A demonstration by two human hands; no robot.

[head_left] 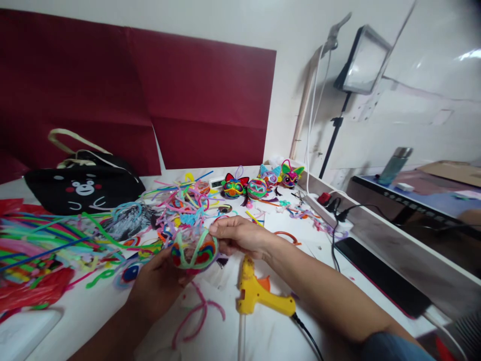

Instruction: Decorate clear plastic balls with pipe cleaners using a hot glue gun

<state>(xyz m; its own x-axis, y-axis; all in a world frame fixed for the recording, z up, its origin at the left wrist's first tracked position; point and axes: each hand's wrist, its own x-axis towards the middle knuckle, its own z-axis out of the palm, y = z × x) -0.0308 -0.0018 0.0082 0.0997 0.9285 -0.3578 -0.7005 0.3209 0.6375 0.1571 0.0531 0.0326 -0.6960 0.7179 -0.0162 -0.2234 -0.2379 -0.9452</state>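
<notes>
A round ornament point(194, 253) with red, blue and orange patches and pale green pipe cleaner strips is held between both hands above the white table. My left hand point(160, 283) is closed around its left and lower side. At its upper right edge, my right hand point(238, 233) pinches the pale green strip between thumb and fingers. A yellow glue gun point(259, 293) lies below my right hand, with a glue stick in it. Pink pipe cleaners point(205, 313) lie on the table under the ornament.
Pipe cleaners point(41, 240) heap up at the left beside a black bag point(82, 183). Finished ornaments point(235, 186) stand at the back. A power strip point(330, 213) and phone point(383, 276) lie on the right, with a cable point(308, 336) running from the glue gun.
</notes>
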